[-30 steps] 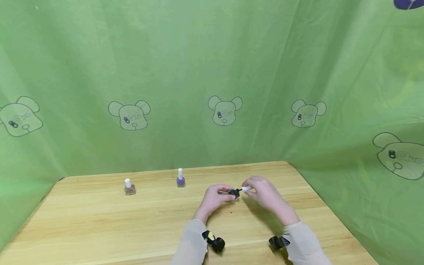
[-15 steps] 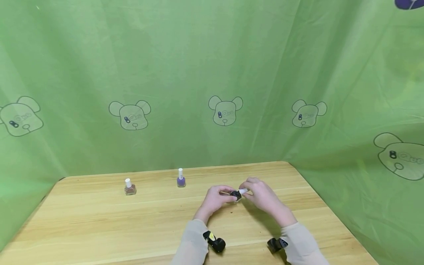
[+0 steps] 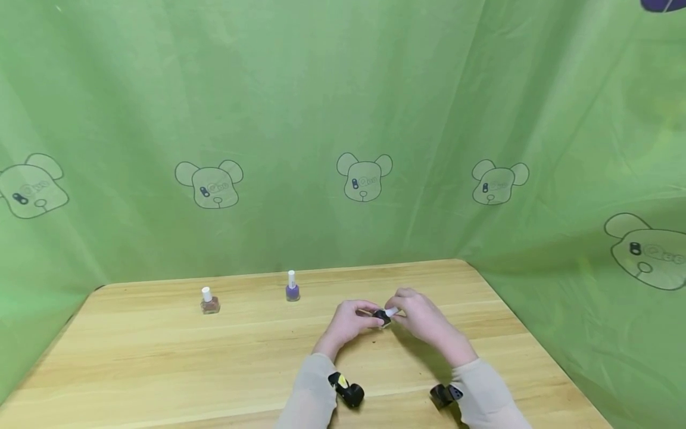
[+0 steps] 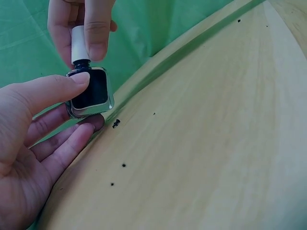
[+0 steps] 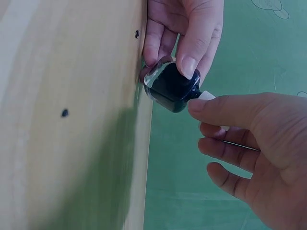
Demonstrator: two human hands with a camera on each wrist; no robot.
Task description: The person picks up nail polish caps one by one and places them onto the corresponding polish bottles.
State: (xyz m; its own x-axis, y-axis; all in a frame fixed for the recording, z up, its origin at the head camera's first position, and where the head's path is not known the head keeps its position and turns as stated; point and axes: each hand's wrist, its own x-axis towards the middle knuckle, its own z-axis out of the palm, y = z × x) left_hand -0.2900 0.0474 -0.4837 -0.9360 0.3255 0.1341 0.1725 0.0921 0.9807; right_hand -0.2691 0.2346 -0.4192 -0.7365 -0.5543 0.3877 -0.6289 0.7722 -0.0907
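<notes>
My left hand (image 3: 345,325) holds a black nail polish bottle (image 4: 91,91) between thumb and fingers, tilted, above the wooden table. The white cap (image 4: 78,45) sits at the bottle's neck, and my right hand (image 3: 423,316) pinches it between thumb and forefinger. A little black neck or thread shows between cap and bottle in the left wrist view. Seen from the right wrist, the right thumb covers much of the cap, while the other fingers of that hand are loosely bent below it.
A purple nail polish bottle (image 3: 292,292) stands upright near the table's back edge. Farther left stands a brownish-pink nail polish bottle (image 3: 210,305) with a white cap. Small black specks (image 4: 116,123) dot the wooden table (image 3: 161,363). Green curtains (image 3: 289,89) enclose the back and sides.
A second ago the cap was apart from the bottle with its dark stem showing. My right hand has moved left, bringing the cap onto the neck; the left hand barely moved.
</notes>
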